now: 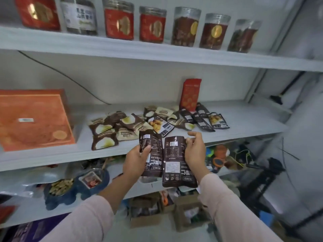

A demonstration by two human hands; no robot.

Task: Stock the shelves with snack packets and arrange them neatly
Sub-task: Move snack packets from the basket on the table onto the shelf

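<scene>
Left hand (134, 160) gripping brown packet (154, 155); right hand (195, 151) pinching second packet (174, 165), before shelf (248, 122)

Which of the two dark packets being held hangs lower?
The right packet, pinched at its upper edge by the right hand. Its bottom edge hangs below that of the left packet, gripped by the left hand.

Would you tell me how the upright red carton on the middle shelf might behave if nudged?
The red carton stands tall on a narrow base, so it would probably tip rather than slide. It looks like stiff card, likely light.
</scene>
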